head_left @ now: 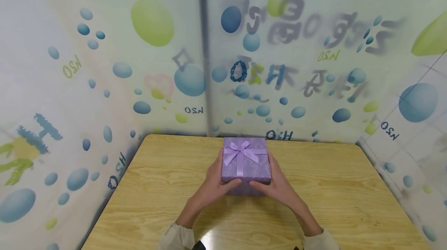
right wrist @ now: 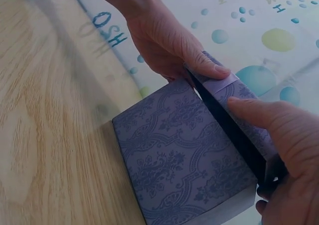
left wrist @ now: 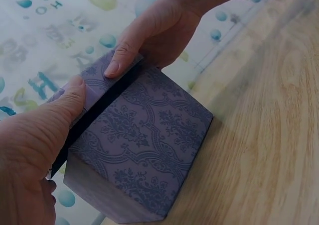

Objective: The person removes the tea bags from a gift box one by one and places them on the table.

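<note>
A purple patterned gift box [head_left: 244, 192] stands on the table, its floral sides plain in both wrist views. Its lid [head_left: 227, 171] carries a lilac ribbon bow [head_left: 241, 149]. My left hand [head_left: 214, 181] grips the lid's left side, with the thumb [left wrist: 75, 90] on its front face. On the right side my right hand [head_left: 278, 184] holds it likewise, its thumb [right wrist: 244, 108] also on the front. A dark gap [right wrist: 229, 125] runs between lid rim and box, so the lid is raised a little. The box's inside is hidden.
The wood-grain table [head_left: 157, 172] reaches back to a pale wall covering [head_left: 307, 40] with blue and green dots and lettering. Similar walls rise along the left and right sides. Light-coloured sleeves [head_left: 178, 236] cover the forearms.
</note>
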The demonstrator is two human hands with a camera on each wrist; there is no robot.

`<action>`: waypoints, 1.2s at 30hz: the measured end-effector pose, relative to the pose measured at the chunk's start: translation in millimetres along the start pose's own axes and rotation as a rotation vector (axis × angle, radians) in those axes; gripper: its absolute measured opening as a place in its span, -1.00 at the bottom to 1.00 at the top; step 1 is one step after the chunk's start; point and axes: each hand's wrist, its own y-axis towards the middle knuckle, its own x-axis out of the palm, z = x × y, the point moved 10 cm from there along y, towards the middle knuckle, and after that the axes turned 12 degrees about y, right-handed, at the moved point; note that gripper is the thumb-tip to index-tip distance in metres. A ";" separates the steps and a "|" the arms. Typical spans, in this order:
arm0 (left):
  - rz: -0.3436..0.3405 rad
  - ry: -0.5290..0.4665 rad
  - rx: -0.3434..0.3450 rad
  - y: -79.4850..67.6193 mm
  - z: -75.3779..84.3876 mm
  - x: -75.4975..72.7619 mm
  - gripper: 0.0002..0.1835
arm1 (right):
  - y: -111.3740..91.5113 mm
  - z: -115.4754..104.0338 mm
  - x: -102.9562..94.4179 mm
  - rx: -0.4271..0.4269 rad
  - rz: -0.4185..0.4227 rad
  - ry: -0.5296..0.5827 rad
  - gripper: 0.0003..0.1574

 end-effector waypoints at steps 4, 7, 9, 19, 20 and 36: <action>0.012 0.015 0.015 -1.3 1.1 -6.0 0.28 | -0.7 -6.7 3.4 0.008 -0.001 -0.006 0.52; 0.037 0.021 0.054 -1.2 3.5 -11.8 0.27 | -1.1 -11.3 6.1 0.017 0.003 -0.016 0.53; 0.054 0.016 0.078 -1.2 4.8 -15.6 0.26 | -1.0 -13.8 8.0 0.021 0.005 -0.021 0.54; 0.084 0.000 0.127 -3.4 6.8 -28.3 0.25 | 1.2 -24.9 15.9 -0.024 0.034 -0.091 0.50; 0.082 0.002 0.119 -4.6 6.2 -29.5 0.24 | 1.6 -25.2 17.3 -0.024 0.035 -0.091 0.50; 0.130 -0.035 0.108 -17.0 -8.2 -51.1 0.24 | 12.2 -37.2 43.8 -0.072 0.017 -0.111 0.48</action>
